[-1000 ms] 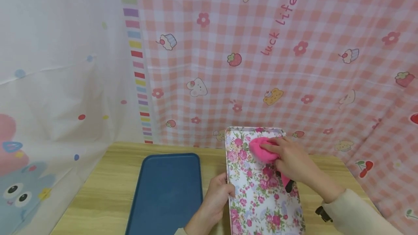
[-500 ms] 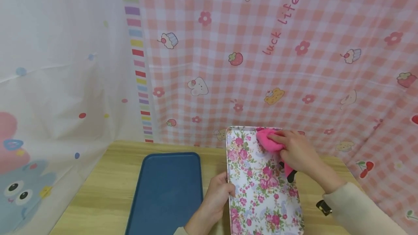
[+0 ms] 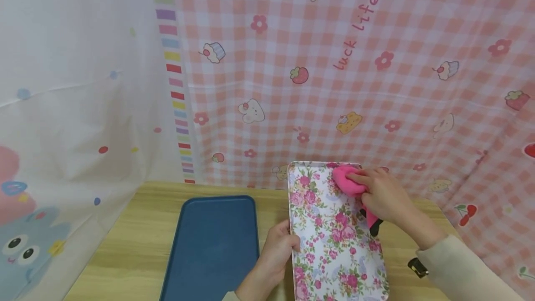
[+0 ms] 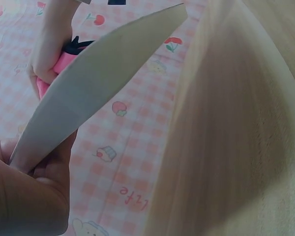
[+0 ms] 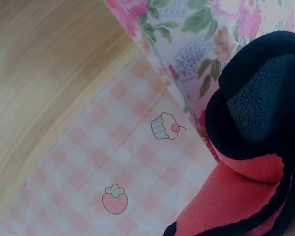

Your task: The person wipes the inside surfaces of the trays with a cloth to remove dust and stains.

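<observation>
A white tray [image 3: 322, 264] with a pink rose print is tilted up off the table in the head view. My left hand [image 3: 273, 254] grips its left edge, thumb over the front. My right hand [image 3: 384, 196] holds a bunched pink cloth [image 3: 350, 181] against the tray's upper right part. Black edging and a dark side of the cloth [image 5: 231, 196] show in the right wrist view, beside the flowered surface. In the left wrist view the tray's pale plain underside [image 4: 88, 83] is seen, with the left fingers partly hidden behind it.
A dark blue tray [image 3: 213, 245] lies on the wooden table [image 3: 121, 240] to the left of my left hand. Behind the table hangs a pink checked curtain [image 3: 267, 87]. A small black object [image 3: 418, 267] is by the right sleeve.
My right hand has slid the pink cloth up and to the right across the flowered tray, towards its top right corner. The left hand and both trays stay about where they were.
</observation>
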Available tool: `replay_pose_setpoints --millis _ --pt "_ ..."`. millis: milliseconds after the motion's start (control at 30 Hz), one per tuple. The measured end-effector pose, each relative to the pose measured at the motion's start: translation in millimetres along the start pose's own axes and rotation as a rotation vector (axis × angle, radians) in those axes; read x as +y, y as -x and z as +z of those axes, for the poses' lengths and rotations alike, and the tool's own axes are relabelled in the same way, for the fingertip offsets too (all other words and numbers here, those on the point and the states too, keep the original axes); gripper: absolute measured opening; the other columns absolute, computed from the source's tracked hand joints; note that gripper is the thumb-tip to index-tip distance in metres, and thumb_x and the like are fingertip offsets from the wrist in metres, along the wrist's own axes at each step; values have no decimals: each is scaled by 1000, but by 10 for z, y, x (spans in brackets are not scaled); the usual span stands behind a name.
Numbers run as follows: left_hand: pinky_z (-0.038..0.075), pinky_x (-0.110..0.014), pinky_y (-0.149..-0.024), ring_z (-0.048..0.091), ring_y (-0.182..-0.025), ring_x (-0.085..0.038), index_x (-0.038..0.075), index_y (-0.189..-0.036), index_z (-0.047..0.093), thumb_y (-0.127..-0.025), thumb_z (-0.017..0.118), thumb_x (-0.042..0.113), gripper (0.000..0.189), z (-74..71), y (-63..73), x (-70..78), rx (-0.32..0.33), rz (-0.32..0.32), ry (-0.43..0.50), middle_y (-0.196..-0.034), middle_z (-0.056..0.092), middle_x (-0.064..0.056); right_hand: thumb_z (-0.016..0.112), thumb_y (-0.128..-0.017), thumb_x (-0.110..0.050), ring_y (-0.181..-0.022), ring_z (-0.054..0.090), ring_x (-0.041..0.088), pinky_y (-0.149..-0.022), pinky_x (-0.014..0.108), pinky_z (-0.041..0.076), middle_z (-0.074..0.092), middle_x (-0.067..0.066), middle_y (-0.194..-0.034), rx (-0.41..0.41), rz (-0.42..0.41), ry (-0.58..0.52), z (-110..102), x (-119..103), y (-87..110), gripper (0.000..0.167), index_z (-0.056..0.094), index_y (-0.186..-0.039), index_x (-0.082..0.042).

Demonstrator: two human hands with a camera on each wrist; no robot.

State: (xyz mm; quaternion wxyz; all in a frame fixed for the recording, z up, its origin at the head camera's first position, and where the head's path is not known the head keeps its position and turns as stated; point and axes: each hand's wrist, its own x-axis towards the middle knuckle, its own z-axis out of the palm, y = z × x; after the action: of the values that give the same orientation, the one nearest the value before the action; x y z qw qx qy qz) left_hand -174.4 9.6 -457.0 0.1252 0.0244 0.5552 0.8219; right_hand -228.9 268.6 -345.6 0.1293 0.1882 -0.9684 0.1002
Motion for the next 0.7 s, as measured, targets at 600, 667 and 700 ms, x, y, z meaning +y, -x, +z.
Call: replay_pose_setpoints --millis 600,667,700 --pt "50 -29 -80 69 -93 -18 -6 -120 68 -61 48 -10 62 -25 -10 12 16 6 -8 -105 76 -11 65 -81 -1 -124 57 48 -94 62 48 66 20 -136 -27 -47 -9 100 -9 311 55 72 -135 -11" --pt "51 -29 -81 70 -93 -19 -7 -121 68 -61 48 -10 63 -27 -12 8 16 5 -5 -105 76 -11 68 -81 -2 -123 57 47 -98 66 45 66 20 -136 -30 -52 -16 112 -14 355 55 72 -134 -11" --pt "51 -29 -81 70 -93 -19 -7 -121 68 -61 48 -10 63 -28 -14 5 16 6 -6 -105 76 -12 69 -81 -2 -123 57 46 -99 67 45 66 19 -135 -30 -56 -19 118 -17 376 55 73 -134 -12"
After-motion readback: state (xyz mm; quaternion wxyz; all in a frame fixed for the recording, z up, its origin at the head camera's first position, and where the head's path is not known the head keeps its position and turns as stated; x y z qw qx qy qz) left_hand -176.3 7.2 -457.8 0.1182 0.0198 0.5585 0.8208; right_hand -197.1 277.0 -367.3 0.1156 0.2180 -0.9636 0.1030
